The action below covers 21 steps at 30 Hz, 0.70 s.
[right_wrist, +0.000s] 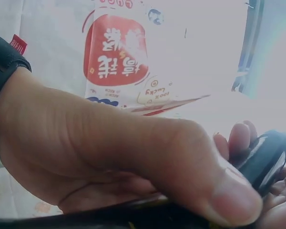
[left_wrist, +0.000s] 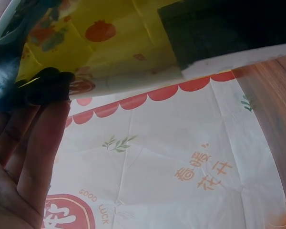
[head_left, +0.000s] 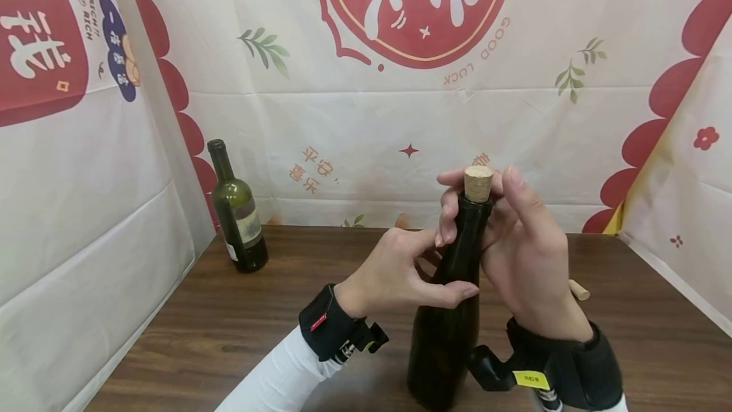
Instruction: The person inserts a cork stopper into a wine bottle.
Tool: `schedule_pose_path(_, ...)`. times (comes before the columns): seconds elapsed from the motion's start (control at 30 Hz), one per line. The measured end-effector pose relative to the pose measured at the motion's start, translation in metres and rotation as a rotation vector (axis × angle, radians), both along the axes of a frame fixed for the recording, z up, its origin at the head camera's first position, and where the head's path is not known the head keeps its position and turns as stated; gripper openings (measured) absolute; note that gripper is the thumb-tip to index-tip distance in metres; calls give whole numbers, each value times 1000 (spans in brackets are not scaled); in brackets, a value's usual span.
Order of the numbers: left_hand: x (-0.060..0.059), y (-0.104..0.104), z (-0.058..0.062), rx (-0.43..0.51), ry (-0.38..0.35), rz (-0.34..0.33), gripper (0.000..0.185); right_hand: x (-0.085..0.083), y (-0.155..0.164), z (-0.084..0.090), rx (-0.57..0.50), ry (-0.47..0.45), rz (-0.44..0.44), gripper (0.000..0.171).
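A dark green wine bottle [head_left: 443, 336] stands on the table in the head view, leaning slightly to the right, with a cork [head_left: 478, 184] sticking up out of its mouth. My left hand [head_left: 403, 269] grips the bottle just below the neck, thumb across the near side. Behind the neck is my right hand [head_left: 523, 253], its fingers curled round to the left side and its thumb raised beside the cork. The green glass of the bottle [left_wrist: 119, 38] crosses the top of the left wrist view. In the right wrist view, the left hand [right_wrist: 128, 148] lies along the bottle.
Another green wine bottle [head_left: 237, 218], with a pale label, stands at the back left of the brown wooden table [head_left: 189, 329]. A loose cork [head_left: 579, 289] lies beyond my right wrist. Printed white cloth [head_left: 354, 119] hangs behind the table and along both sides.
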State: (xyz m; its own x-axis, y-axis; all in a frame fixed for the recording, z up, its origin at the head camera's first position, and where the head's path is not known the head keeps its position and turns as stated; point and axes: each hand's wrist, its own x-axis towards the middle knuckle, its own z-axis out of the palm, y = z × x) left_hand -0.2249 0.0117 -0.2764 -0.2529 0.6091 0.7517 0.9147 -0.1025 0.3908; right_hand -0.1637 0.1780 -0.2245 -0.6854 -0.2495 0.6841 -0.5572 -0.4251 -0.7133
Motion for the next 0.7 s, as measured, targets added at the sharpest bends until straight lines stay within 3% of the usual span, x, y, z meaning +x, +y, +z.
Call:
schedule_pose_path(0.2,0,0,-2,-14,-41,-15,33,-4,0,0,36,9,55,66)
schedule_pose_path(0.43,1,2,-4,3,-32,-4,32,-5,-1,0,3,-5,134,71)
schedule_pose_path(0.7,2,3,-6,-7,-49,-2,33,-5,-3,1,3,-6,133,69)
